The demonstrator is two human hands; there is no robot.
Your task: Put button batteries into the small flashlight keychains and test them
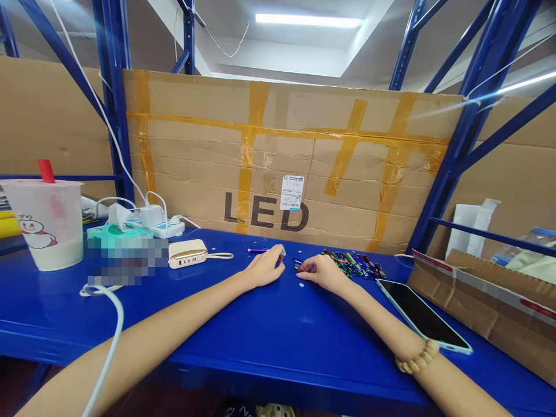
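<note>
My left hand (266, 269) is closed around a slim purple pen-like tube (257, 251). One end of the tube sticks out to the left, and a shiny tip shows by my fingertips. To its right, my right hand (324, 272) has its fingers curled together just above the blue tabletop (260, 330). Small dark blue and metallic pieces (297, 262) lie at those fingertips; whether they are gripped is too small to tell. Behind my right hand is a pile of slim shiny pen-like pieces (358, 265) in green, blue, purple and red, partly hidden by the hand.
A phone (428, 315) and an open cardboard box (478, 289) are at right. At left stand a cream power bank (187, 253), a power strip (174, 229), a plastic cup (52, 231) and a white cable (115, 324). A cardboard sheet (195, 168) closes the back.
</note>
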